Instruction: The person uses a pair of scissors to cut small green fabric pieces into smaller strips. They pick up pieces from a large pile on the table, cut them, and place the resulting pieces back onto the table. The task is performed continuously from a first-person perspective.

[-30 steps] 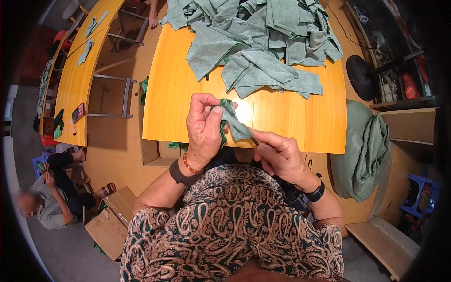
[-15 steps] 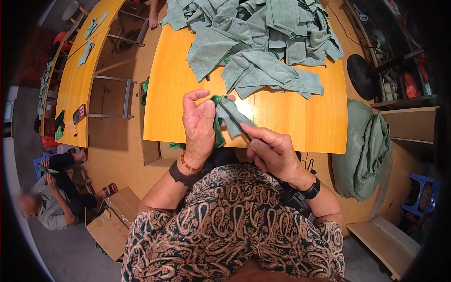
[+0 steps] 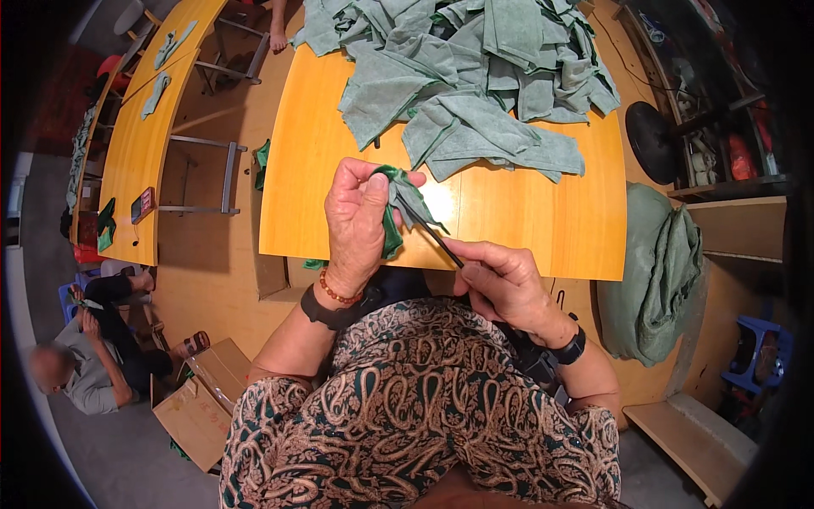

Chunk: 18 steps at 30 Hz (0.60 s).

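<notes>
A small piece of green and grey-green cloth (image 3: 409,202) is held in the air above the near part of the wooden tabletop (image 3: 314,161), in front of the person's body. The left hand (image 3: 354,222) has its grip clamped on this cloth, the thumb pressed on its upper end, while a darker green part hangs beside the palm. The right hand (image 3: 502,282) has its grip closed around a thin black rod (image 3: 439,242), which slants up to the left and meets the cloth; whether its tip sits inside a fold, I cannot tell. A beaded bracelet (image 3: 339,293) and a dark band (image 3: 329,314) circle the left wrist, and a black watch (image 3: 570,348) the right.

Beyond the hands, a heap of grey-green cloth pieces (image 3: 521,42) covers the tabletop's far part. To the right, a large green bundle (image 3: 644,280) stands beside it. To the left, another tabletop (image 3: 136,153) carries 2 cloth strips and a red device (image 3: 142,204); below that, a co-worker (image 3: 102,377) sits near an open cardboard box (image 3: 199,416).
</notes>
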### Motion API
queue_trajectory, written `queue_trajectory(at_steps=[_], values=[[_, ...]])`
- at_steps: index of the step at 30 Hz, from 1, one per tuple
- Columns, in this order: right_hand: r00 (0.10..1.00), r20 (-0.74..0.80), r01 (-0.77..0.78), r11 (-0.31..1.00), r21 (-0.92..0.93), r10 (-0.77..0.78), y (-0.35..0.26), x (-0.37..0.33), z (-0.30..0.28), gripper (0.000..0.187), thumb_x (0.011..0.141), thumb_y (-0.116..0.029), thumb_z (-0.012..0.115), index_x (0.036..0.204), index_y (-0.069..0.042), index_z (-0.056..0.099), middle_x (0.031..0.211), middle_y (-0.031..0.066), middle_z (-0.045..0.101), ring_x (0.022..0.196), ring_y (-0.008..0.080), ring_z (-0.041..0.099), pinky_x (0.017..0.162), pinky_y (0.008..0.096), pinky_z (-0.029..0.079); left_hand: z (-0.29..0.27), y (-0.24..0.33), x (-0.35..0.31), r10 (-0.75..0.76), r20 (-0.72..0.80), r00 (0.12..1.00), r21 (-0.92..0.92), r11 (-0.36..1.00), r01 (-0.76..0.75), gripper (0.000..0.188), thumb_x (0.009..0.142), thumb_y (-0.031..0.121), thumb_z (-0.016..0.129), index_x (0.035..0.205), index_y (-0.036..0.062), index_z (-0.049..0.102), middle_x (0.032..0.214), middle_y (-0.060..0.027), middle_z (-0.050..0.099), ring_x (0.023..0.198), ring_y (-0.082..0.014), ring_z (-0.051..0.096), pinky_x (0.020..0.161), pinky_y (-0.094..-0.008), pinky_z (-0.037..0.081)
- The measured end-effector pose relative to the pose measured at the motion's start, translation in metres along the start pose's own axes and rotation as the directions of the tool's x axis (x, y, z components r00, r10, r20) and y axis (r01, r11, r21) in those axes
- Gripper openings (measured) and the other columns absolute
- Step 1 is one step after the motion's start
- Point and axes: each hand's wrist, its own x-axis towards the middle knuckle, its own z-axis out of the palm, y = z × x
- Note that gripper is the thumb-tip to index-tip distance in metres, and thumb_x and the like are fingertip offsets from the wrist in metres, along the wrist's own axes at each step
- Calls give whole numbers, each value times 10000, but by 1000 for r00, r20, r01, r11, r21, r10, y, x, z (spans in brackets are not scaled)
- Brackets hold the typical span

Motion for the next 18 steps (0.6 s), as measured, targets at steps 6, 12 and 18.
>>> queue_trajectory(at_steps=[6, 12, 18], values=[[998, -61, 24, 999, -44, -27, 4, 6, 8, 351, 998, -28, 504, 1338, -80, 575, 772, 41, 634, 463, 42, 457, 408, 184, 350, 8, 0, -5, 28, -43, 999, 149, 989, -21, 188, 1029, 195, 512, 1163, 76, 457, 947, -131, 703, 635, -32, 520, 564, -169, 423], [998, -36, -54, 998, 23, 54, 0, 22, 3, 336, 992, -39, 503, 1314, -76, 594, 766, 38, 634, 464, 49, 461, 406, 191, 346, 4, -25, -17, 122, -11, 992, 308, 945, -113, 220, 1029, 153, 496, 1225, 71, 441, 815, -18, 606, 620, -39, 483, 547, -176, 384], [999, -34, 31, 996, 80, -28, -2, 41, 15, 335, 960, -13, 503, 1271, -61, 619, 738, 36, 627, 463, 57, 495, 401, 198, 375, 7, -27, -25, 137, 20, 990, 398, 908, -133, 246, 1017, 98, 469, 1258, 62, 437, 752, 3, 515, 591, -43, 431, 547, -190, 373]])
